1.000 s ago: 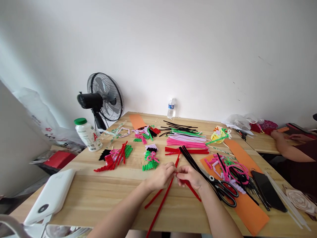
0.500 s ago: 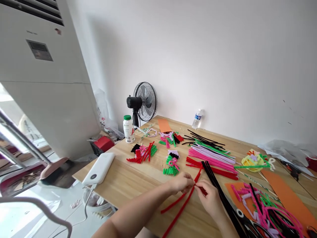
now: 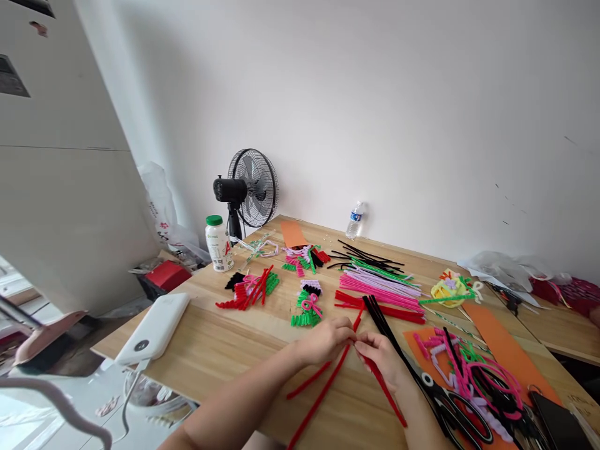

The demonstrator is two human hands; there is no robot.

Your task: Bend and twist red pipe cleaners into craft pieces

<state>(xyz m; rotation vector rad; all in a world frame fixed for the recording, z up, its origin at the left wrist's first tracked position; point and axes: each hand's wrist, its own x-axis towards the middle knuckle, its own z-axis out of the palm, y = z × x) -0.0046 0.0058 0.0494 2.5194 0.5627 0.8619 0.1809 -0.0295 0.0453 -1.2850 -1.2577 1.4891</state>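
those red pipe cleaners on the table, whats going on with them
A person at a wooden table pinches red pipe cleaners between both hands: the left hand and right hand meet fingertip to fingertip where the stems cross. The long ends trail toward the table's near edge. Just past the hands lie sorted bundles of straight pink, green, red and black stems and small coiled pieces. Scissors rest on orange paper to the right, and a white power bank sits to the left.

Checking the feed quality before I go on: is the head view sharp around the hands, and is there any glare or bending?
Head view: left hand and right hand on the red pipe cleaners look sharp; lower-left corner blown out by bright light; air-conditioner cabinet leans from wide-angle distortion.
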